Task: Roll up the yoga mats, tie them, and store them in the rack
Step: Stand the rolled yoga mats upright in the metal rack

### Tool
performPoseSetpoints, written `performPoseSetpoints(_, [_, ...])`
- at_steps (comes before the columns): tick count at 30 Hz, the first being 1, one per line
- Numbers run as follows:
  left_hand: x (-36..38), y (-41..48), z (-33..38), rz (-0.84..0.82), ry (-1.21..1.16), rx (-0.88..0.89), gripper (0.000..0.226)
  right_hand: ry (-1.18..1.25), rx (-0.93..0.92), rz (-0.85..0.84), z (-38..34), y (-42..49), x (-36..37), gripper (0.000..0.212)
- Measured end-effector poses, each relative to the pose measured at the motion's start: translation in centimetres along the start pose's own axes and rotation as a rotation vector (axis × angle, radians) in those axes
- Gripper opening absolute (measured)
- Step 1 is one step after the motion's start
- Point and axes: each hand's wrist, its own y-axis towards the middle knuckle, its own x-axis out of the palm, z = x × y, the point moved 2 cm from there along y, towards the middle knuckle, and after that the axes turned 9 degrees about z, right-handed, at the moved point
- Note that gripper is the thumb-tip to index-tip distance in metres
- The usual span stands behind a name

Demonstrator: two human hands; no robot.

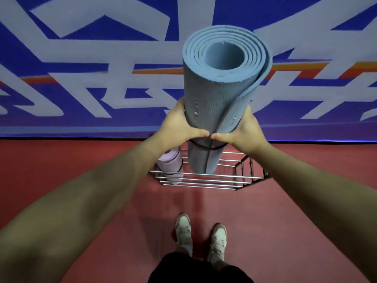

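Rolled blue mat (220, 94) held upright, black band (206, 147) round it just below the hands. Left hand (179, 123) and right hand (246, 127) curl round its sides, thumbs almost meeting in front. Lower end sits over the open wire rack (204, 178). Lilac mat (170, 164) stands in the rack's left end. Red floor (102, 231).

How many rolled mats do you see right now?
2. The blue mat, gripped by left hand and right hand, at the rack; lilac mat standing in its left end. More may hide behind the blue.
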Motion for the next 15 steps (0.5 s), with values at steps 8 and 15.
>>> performPoseSetpoints(8, [4.0, 0.3, -8.5, 0.008, -0.001, -0.113, 0.112, 0.021, 0.086, -0.122, 7.0, 0.1, 5.0, 0.118])
performPoseSetpoints(15, [6.0, 1.2, -15.4, -0.124, 0.034, -0.094, 0.105, -0.024, 0.132, -0.274, 13.7, 0.4, 9.5, 0.118])
